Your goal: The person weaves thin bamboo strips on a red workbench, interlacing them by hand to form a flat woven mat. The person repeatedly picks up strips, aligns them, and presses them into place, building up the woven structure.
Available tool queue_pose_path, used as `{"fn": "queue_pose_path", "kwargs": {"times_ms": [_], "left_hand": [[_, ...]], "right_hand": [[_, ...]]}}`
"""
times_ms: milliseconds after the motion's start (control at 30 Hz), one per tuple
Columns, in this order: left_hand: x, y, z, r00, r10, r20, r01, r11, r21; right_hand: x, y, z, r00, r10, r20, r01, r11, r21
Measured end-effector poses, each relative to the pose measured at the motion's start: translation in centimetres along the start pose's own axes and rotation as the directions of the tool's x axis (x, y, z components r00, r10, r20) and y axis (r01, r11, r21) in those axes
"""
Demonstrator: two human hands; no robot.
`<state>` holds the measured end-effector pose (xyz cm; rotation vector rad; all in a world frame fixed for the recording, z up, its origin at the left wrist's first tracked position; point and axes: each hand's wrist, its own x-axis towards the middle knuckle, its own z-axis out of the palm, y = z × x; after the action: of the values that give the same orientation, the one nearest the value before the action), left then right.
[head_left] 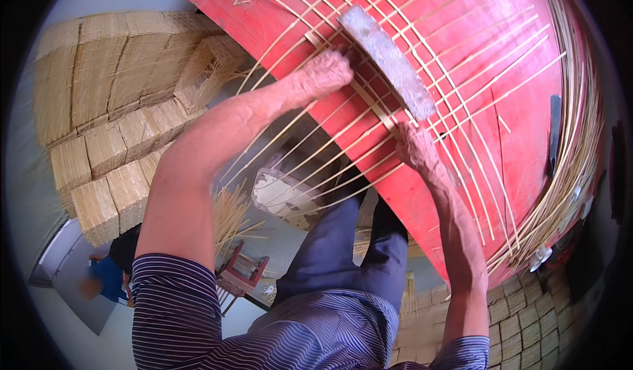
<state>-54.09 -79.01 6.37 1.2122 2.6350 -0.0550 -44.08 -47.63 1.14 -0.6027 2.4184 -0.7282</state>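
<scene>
Thin bamboo strips (461,111) cross in an open lattice on a red tabletop (488,73). A wider, flat bamboo strip (369,96) lies across them near the table's left edge. My left hand (328,73) is closed over this flat strip, its fingertips partly hidden. My right hand (419,147) pinches at the strip's nearer end, its fingers curled. Between my hands and the far part of the lattice, a long grey weight bar (389,63) rests on the strips. Several strip ends stick out past the table edge, above my legs.
A bundle of long, loose strips (580,152) curves along the table's right side. Stacked woven bamboo blocks (99,152) stand at left. Below the table are a pale stool seat (283,195) and a small red wooden stool (241,268). Another person (109,274) is at lower left.
</scene>
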Motion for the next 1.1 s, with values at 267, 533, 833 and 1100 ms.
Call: {"fn": "queue_pose_path", "kwargs": {"times_ms": [267, 533, 833, 1100], "left_hand": [[-0.2, -0.7, -1.0, 0.997, 0.031, 0.073, -0.024, 0.995, -0.092], [-0.5, -0.3, 0.1, 0.998, 0.033, 0.047, -0.033, 0.999, -0.003], [-0.1, -0.8, 0.5, 0.998, 0.064, 0.009, -0.064, 0.998, 0.016], [-1.8, -1.7, 0.6, 0.991, 0.06, 0.117, -0.055, 0.997, -0.046]], "right_hand": [[0.6, -3.0, -2.0, 0.988, 0.129, 0.082, -0.129, 0.992, -0.006], [3.5, -5.5, 0.0, 0.993, 0.091, -0.076, -0.099, 0.99, -0.1], [4.1, -3.5, -0.5, 0.996, -0.08, -0.05, 0.069, 0.98, -0.185], [5.5, -3.6, 1.2, 0.954, -0.219, -0.205, 0.203, 0.974, -0.095]]}}
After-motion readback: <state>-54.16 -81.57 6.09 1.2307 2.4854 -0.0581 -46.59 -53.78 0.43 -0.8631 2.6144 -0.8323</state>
